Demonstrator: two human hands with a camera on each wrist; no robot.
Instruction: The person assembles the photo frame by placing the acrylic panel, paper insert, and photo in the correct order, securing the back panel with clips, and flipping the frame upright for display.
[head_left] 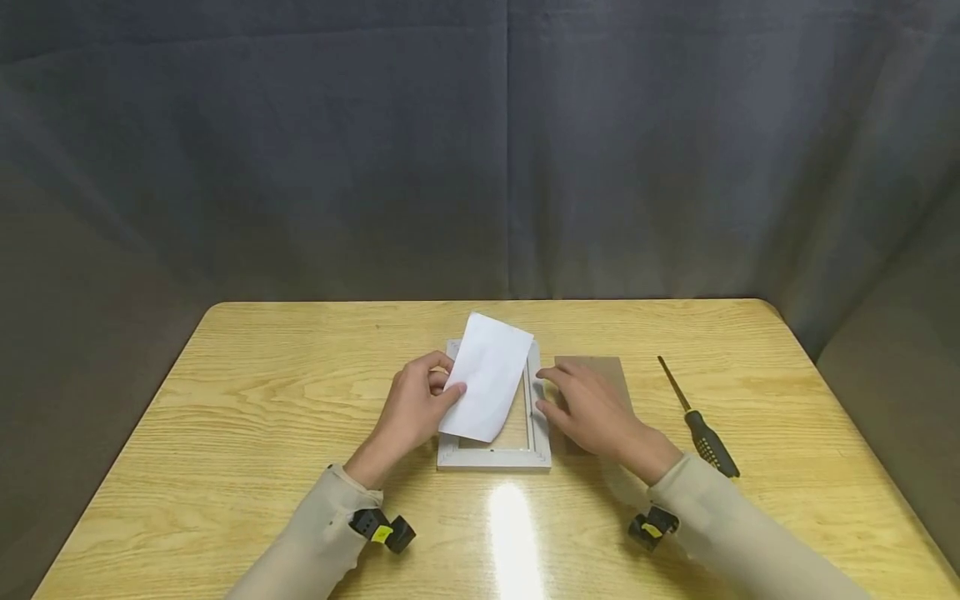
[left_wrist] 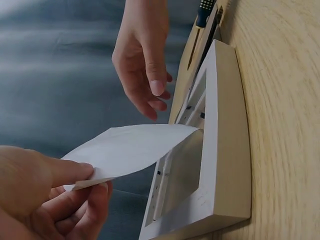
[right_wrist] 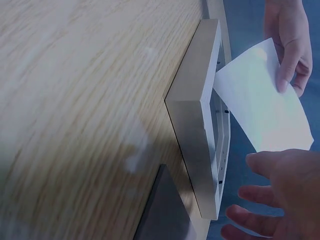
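Note:
A white sheet of paper point(head_left: 489, 377) is pinched along its left edge between the thumb and fingers of my left hand point(head_left: 414, 402). It slants over a white picture frame point(head_left: 493, 460) that lies on the table. In the left wrist view the far end of the paper point(left_wrist: 135, 147) dips into the frame's opening. My right hand point(head_left: 596, 412) hovers by the frame's right side with fingers apart, holding nothing. Under that hand lies a brown backing board point(head_left: 609, 367), partly hidden by it. The right wrist view shows the right fingers point(right_wrist: 260, 195) clear of the paper.
A screwdriver point(head_left: 705, 433) with a black and yellow handle lies right of the board. The wooden table point(head_left: 262, 417) ends at a dark curtain point(head_left: 375, 167) behind and at the sides. Glare marks the table in front of the frame.

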